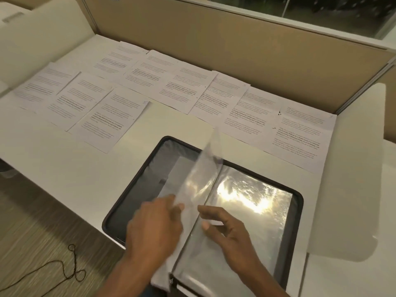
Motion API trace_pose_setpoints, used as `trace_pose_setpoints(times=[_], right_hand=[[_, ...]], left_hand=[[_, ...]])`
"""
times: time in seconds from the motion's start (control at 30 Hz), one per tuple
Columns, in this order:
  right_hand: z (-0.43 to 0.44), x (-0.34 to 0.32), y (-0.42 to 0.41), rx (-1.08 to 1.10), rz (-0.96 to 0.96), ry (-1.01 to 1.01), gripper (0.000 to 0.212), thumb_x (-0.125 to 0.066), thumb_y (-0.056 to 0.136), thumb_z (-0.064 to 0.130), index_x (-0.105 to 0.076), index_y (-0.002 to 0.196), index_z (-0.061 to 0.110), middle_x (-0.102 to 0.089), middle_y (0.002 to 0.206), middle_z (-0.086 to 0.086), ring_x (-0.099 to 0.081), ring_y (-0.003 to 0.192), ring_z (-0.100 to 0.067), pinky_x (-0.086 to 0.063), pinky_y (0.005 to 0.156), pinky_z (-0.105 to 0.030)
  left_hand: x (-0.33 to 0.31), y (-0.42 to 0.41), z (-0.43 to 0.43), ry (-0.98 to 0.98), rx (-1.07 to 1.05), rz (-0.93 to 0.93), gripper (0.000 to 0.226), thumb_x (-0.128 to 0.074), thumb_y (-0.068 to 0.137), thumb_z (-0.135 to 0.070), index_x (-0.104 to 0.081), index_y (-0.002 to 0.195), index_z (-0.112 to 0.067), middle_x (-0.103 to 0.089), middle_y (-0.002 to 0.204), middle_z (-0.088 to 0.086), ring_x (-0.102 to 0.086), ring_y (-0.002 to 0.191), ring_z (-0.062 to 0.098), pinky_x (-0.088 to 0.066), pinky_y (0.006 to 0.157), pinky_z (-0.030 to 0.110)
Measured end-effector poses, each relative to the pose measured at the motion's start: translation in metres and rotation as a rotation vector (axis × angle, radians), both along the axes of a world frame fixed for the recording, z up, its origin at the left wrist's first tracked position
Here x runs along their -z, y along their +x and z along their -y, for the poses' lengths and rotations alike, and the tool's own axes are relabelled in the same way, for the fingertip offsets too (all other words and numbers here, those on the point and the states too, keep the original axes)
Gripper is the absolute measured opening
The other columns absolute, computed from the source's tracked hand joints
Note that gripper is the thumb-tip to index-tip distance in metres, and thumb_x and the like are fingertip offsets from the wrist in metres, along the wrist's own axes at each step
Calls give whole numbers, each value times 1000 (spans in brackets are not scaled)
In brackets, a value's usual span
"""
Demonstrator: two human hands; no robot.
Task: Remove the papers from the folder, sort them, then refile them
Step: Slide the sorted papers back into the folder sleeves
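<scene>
Folder (120,211): lying open on the desk (64,163), nearest you.
Sleeve (203,168): standing raised over the folder's spine, blurred.
Left hand (156,228): you are pinching the sleeve's lower edge.
Right hand (227,232): you are resting it on the right-side sleeves (257,200), fingers spread; grip cannot be told.
Papers (182,86): lying in rows across the desk, beyond the folder.
</scene>
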State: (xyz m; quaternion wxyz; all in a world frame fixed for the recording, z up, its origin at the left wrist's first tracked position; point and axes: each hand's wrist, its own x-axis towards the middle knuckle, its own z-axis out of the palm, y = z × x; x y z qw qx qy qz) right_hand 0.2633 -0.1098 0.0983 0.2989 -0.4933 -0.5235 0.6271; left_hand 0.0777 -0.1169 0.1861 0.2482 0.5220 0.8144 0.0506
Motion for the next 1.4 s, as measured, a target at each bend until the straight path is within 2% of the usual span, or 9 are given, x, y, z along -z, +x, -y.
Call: trace_pose_setpoints(times=[0.13, 0.27, 0.5, 0.7, 0.93, 1.03, 1.1, 1.3, 1.4], right_hand=[[0, 28, -32, -207, 387, 221, 62, -61, 84, 78, -56, 141, 54, -40, 157, 29, -35, 146, 6, -39, 118, -31], [0, 45, -63, -331, 655, 236, 86, -40, 79, 95, -44, 152, 48, -15, 171, 21, -14, 158, -4, -35, 123, -39], [16, 62, -109, -308, 945, 247, 71, -47, 95, 72, -39, 157, 38, 11, 175, 6, 10, 162, -19, -8, 129, -38], [17, 66, -149, -122, 1069, 253, 65, -57, 92, 69, -48, 149, 39, -13, 174, -1, -11, 161, -25, -29, 123, -46], [10, 64, -177, -25, 1145, 150, 57, -65, 88, 67, -56, 139, 43, -24, 168, -4, -23, 155, -27, -34, 121, -45], [3, 80, -188, 14, 1122, 215, 54, -91, 58, 58, -71, 105, 40, -58, 140, -11, -55, 126, -34, -60, 90, -50], [-4, 97, -189, 36, 1016, 320, 63, -93, 42, 57, -60, 94, 45, -63, 119, -8, -63, 103, -31, -63, 74, -43], [-31, 94, -213, 34, 724, 546, 20, -68, 69, 60, -60, 82, 47, -57, 102, 12, -45, 98, 0, -27, 108, -3], [-59, 108, -215, -85, 672, 452, 15, -70, 76, 63, -60, 88, 61, -54, 101, 27, -50, 101, 12, -45, 87, -5]], left_hand=[[25, -67, -18, 6, -188, 60, 25, -70, 98, -49, -79, 108, -28, -74, 93, -6, -65, 78, 20, -52, 68, 32], [62, -119, -36, -30, -186, 26, 50, -80, 89, -55, -76, 127, -22, -78, 109, 2, -70, 87, 24, -45, 63, 28], [122, -168, -46, -63, -112, 36, 37, -83, 81, -61, -68, 80, -28, -67, 75, -10, -66, 69, 15, -57, 64, 31], [144, -195, -48, -81, 40, 54, 48, -75, 82, -70, -57, 72, -27, -65, 74, -12, -61, 65, 8, -42, 55, 26], [141, -216, -62, -182, 257, 1, 49, -74, 86, -68, -69, 102, -22, -71, 100, -5, -69, 90, 15, -57, 77, 30], [141, -223, -65, -193, 288, 39, 45, -75, 88, -63, -68, 107, -22, -69, 107, -4, -67, 99, 16, -50, 79, 27], [143, -229, -67, -193, 294, 92, 36, -75, 87, -60, -66, 98, -27, -68, 107, -6, -66, 103, 18, -48, 82, 28], [147, -252, -71, -134, 172, 177, 38, -72, 83, -62, -57, 71, -30, -66, 81, -13, -62, 84, 6, -52, 78, 26], [148, -269, -76, -60, 108, 172, 40, -69, 82, -68, -62, 77, -29, -69, 82, -13, -65, 84, 4, -53, 79, 25]])
